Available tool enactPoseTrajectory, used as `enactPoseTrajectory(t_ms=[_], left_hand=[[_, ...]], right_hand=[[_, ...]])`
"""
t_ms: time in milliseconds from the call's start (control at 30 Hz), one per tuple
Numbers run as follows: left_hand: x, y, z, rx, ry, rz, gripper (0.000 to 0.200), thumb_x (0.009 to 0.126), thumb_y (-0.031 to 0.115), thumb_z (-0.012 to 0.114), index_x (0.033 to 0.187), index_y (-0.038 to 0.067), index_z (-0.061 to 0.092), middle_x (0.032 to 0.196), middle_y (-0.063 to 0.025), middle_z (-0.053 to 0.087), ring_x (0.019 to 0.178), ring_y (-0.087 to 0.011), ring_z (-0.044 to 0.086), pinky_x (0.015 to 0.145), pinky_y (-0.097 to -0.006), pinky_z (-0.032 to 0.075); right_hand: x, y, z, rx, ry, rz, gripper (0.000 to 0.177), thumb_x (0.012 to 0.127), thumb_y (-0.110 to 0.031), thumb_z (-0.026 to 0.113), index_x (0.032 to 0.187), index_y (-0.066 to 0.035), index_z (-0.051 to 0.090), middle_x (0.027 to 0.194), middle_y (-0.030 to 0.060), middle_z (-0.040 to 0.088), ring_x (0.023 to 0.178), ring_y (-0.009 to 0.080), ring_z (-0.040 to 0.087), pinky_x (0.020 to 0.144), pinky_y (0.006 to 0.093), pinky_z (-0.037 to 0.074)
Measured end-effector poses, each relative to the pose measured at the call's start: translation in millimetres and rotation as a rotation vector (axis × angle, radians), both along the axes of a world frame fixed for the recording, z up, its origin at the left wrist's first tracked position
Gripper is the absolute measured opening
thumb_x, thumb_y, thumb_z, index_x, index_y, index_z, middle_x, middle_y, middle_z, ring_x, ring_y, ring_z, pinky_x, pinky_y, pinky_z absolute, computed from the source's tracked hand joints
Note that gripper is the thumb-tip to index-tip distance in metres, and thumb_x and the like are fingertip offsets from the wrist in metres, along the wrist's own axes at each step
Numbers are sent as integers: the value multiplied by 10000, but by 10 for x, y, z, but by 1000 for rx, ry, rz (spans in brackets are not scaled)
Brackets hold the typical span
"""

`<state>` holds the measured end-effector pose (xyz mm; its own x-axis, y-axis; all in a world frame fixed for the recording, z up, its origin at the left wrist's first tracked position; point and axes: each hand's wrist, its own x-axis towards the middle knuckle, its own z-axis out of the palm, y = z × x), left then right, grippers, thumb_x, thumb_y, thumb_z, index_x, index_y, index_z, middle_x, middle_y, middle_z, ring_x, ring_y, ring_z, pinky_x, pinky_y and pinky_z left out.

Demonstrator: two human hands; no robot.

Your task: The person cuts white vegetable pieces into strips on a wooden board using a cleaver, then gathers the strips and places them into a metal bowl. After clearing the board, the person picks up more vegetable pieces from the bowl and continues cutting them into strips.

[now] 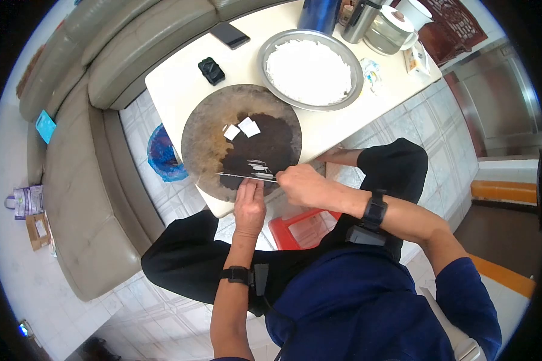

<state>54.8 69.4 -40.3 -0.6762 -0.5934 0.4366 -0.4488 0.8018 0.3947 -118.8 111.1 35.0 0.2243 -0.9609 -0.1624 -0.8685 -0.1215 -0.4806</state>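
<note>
A knife (247, 176) lies edge-on across the near part of a round, dark-stained chopping board (205, 129). Its handle is in my right hand (303, 185), at the board's right edge. My left hand (250, 204) presses its bunched fingertips close to the blade on the near side; whatever lies beneath them is hidden. Just beyond the blade are several thin white strips (259, 167). Farther up the board sit a few flat white pieces (249, 126). A metal tray (264, 63) heaped with white strips (310, 71) overlaps the board's far right edge.
On the table (168, 78) are a phone (230, 35), a small black object (211, 71), a blue container (318, 15), a steel flask (360, 21) and a glass jug (388, 33). A blue bag (164, 157) hangs left; a red stool (304, 230) stands below.
</note>
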Motion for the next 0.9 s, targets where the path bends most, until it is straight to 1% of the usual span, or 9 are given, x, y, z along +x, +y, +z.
enactPoseTrajectory(t_ms=[67,133,167,233,467,633,767,833,900], left_hand=[[1,-4,4,3,-6,-2,285,691,-30,573,972,-73,594,1002,-161,571,971,-332,553,830,-400,467],[3,-2,17,11,8,-7,290,693,-31,571,979,-76,590,1004,-163,572,965,-334,555,833,-402,467],[1,-1,18,9,7,-7,290,693,-31,571,979,-76,590,1004,-163,572,965,-334,555,833,-402,467],[-22,-14,47,-12,55,-13,269,676,-65,569,943,-77,598,965,-160,573,927,-337,564,813,-393,483],[-14,-16,54,-1,62,-19,304,671,-78,562,973,-76,588,970,-158,572,937,-337,564,823,-395,482],[-16,-19,40,-2,62,-20,277,664,-88,561,938,-77,590,968,-159,574,925,-335,567,805,-397,484],[-1,-4,49,-8,52,-23,266,668,-89,562,932,-73,590,960,-156,576,920,-331,568,796,-399,484],[-3,-11,38,21,18,-29,343,673,-52,565,1015,-57,578,1021,-157,569,962,-340,552,823,-402,468],[15,0,46,10,8,-36,344,673,-50,566,1016,-55,579,1010,-154,567,953,-336,554,818,-400,467]], right_hand=[[46,-53,-24,-10,3,7,127,629,-13,564,737,53,561,668,234,591,687,393,606,606,454,481],[71,-86,-39,12,-17,-48,97,624,-24,581,681,43,621,708,241,608,719,388,617,647,441,498],[66,-82,-68,10,-18,-48,97,624,-24,581,681,43,621,708,241,608,719,388,617,647,441,498],[43,-75,-100,48,-44,-152,94,623,-28,582,670,42,624,695,242,605,717,389,617,646,437,501],[-101,-9,1,114,-16,-78,107,621,-29,582,670,55,627,669,237,601,709,390,619,648,431,503],[-142,-52,-18,131,-26,-4,112,613,-23,587,678,57,630,694,246,603,726,390,617,655,432,504],[-46,-123,-3,119,-48,1,115,607,-25,594,684,51,634,708,249,605,739,387,618,657,432,504],[-6,-166,27,113,-49,-12,114,613,-31,597,686,49,634,710,250,605,734,390,616,656,431,503],[37,-174,-60,103,-68,-68,104,620,-32,596,678,46,633,702,249,602,731,390,614,653,432,500]])
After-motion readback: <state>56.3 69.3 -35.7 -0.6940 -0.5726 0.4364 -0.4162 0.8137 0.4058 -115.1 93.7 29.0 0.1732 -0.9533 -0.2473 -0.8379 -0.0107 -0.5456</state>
